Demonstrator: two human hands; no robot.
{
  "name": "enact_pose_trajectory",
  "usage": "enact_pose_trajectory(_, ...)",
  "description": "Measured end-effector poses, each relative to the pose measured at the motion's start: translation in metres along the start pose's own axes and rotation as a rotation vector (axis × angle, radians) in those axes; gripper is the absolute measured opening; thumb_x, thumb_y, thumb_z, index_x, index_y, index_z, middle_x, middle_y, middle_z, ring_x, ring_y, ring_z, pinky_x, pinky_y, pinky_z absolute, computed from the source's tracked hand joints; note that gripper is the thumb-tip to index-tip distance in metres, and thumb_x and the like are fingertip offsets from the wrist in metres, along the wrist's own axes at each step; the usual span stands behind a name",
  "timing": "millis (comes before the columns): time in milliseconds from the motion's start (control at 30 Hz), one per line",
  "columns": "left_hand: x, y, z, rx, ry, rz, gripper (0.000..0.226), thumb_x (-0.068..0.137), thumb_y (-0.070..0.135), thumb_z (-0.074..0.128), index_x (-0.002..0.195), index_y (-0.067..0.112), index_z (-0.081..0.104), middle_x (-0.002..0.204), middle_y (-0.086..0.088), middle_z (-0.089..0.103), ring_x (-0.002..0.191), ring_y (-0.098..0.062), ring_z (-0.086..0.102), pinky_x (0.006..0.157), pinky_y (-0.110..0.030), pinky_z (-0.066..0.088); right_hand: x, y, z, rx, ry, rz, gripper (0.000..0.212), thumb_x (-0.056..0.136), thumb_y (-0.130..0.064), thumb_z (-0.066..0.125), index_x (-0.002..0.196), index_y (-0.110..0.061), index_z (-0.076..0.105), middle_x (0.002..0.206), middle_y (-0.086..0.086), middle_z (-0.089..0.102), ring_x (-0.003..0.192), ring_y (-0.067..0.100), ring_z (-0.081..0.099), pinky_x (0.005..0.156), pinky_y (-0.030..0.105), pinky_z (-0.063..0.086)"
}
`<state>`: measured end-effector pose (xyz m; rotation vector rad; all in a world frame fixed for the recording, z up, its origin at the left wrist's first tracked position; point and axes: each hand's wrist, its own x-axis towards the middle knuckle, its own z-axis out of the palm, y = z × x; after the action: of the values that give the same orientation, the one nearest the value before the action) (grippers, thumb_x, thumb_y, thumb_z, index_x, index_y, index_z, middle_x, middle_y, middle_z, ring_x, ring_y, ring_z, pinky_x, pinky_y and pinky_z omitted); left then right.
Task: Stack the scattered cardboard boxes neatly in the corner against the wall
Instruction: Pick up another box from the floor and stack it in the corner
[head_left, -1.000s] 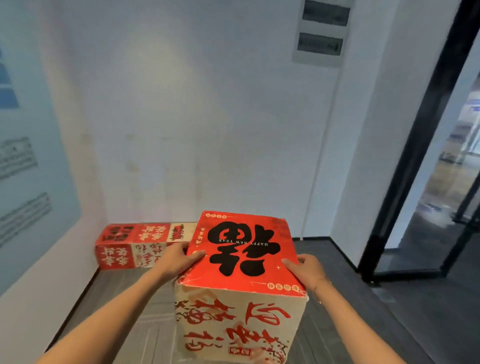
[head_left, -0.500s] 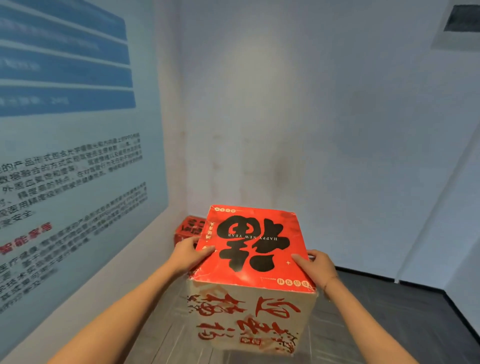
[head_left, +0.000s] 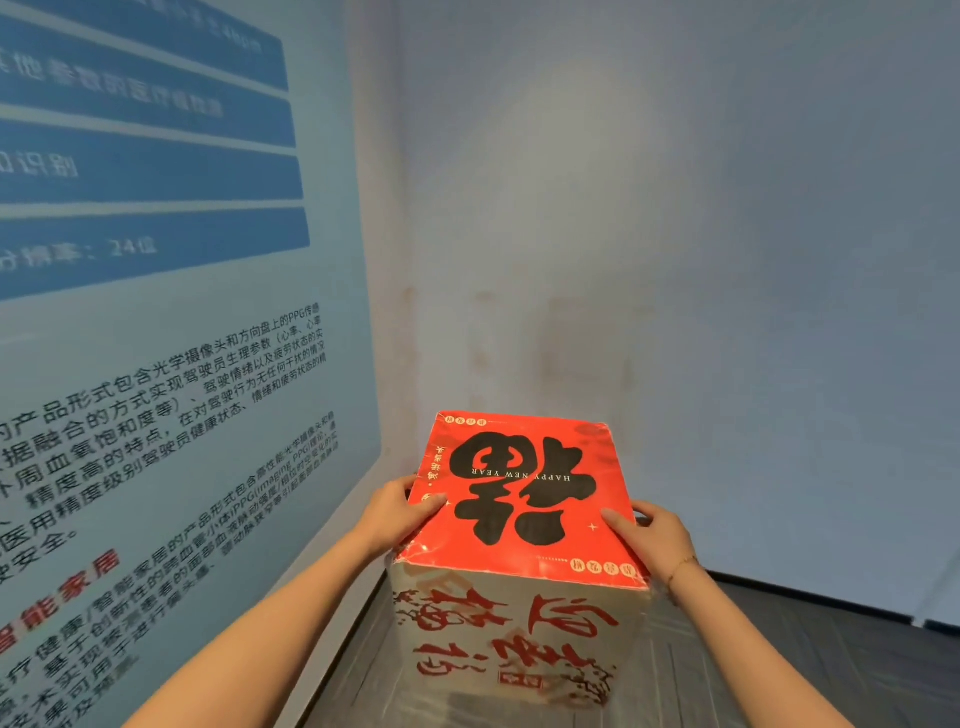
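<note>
Both hands are grasping one cardboard box (head_left: 524, 525) and holding it clear of the floor (head_left: 779, 649). The left hand (head_left: 397, 512) is clamping the box's left upper edge, thumb lying on the red top. The right hand (head_left: 649, 535) is clamping the right upper edge, thumb also resting on top, with a thin bracelet showing at the wrist. The box is sitting between the two hands, its red printed face turned up and its pale side with red lettering facing the person.

Ahead of the hands, two walls are meeting in a corner (head_left: 410, 338). A printed wall panel (head_left: 171, 312) is running along to the left of the left hand. No other boxes are showing; the carried box is hiding whatever lies beyond and below it.

Risks, as judged:
- The grip is relying on side pressure near the top edge only; nothing is supporting the underside, so the box could slip downward if the pressure eases.
- The landing spot is hidden behind the load, so the box could be set down crooked or off any stack below.
- The left hand is near the panel and could scrape it.
</note>
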<state>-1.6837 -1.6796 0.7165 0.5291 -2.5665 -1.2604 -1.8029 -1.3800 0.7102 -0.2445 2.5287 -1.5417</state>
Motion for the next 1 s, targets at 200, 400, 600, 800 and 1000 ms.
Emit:
enact_pose_trajectory(200,0.065,-0.024,-0.024,0.001,0.009,-0.005,0.022,0.090,0.035,0.062,0.109,0.024,0.062,0.093,0.007,0.066,0.071,0.007,0.058,0.053,-0.005,0.041,0.060,-0.024,0.043,0.028,-0.046,-0.003,0.039,0.087,-0.037,0.062,0.121,-0.019,0.056,0.089,0.003,0.067,0.080,0.022,0.067,0.071,0.033,0.054)
enact_pose_trajectory(400,0.143,-0.057,-0.037,-0.016,-0.011,-0.067,0.023,0.088,0.038,0.064,0.107,0.025,0.065,0.089,0.009,0.068,0.076,-0.002,0.063,0.063,-0.015,0.046,0.134,-0.040,0.084,0.012,-0.069,0.020,0.036,0.085,-0.033,0.066,0.115,-0.015,0.060,0.079,0.001,0.067,0.075,0.020,0.067,0.071,0.033,0.055)
enact_pose_trajectory(600,0.244,-0.079,-0.057,-0.004,-0.039,-0.087,0.026,0.089,0.036,0.063,0.107,0.017,0.066,0.088,0.007,0.070,0.074,-0.003,0.066,0.061,-0.013,0.048,0.244,-0.063,0.123,-0.057,-0.100,0.014,0.039,0.080,-0.041,0.068,0.111,-0.018,0.064,0.083,0.004,0.072,0.082,0.023,0.069,0.084,0.041,0.054)
enact_pose_trajectory(800,0.352,-0.082,-0.084,-0.043,-0.003,-0.121,0.024,0.089,0.036,0.063,0.104,0.018,0.065,0.095,-0.001,0.072,0.080,-0.013,0.069,0.073,-0.026,0.055,0.351,-0.103,0.155,-0.080,-0.111,-0.045,0.047,0.080,-0.044,0.067,0.118,-0.017,0.062,0.102,0.008,0.071,0.092,0.025,0.067,0.088,0.042,0.053)
enact_pose_trajectory(1000,0.427,-0.100,-0.092,-0.076,0.029,-0.142,0.027,0.087,0.038,0.065,0.108,0.021,0.062,0.095,-0.001,0.071,0.084,-0.018,0.069,0.083,-0.036,0.056,0.422,-0.122,0.186,-0.021,-0.109,-0.058,0.044,0.084,-0.040,0.065,0.119,-0.015,0.058,0.090,0.002,0.066,0.087,0.025,0.067,0.084,0.043,0.055)
